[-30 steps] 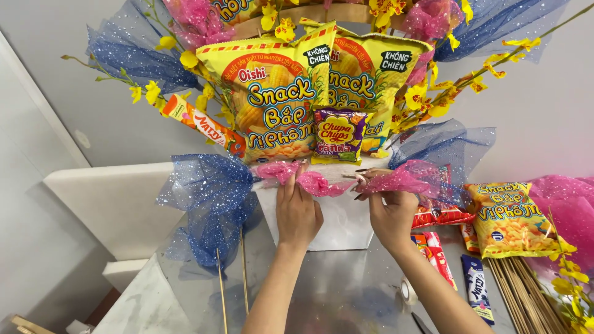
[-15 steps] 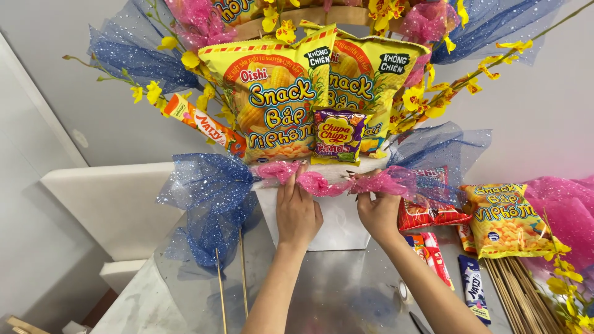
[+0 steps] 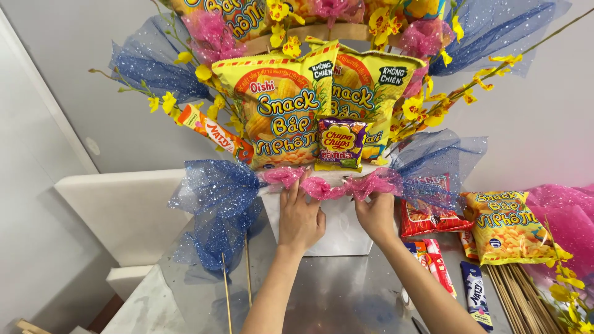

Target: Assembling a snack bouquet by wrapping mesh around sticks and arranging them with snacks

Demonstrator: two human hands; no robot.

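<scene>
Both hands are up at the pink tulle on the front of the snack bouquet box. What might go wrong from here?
1. The left hand and right hand press on the white box; the tall stack of yellow snack bags above looks top-heavy and may tip.
2. The pink tulle puffs look loosely seated, so tugging might pull one out.
3. The blue tulle bunch on thin sticks sits near the left forearm and may get knocked.
</scene>
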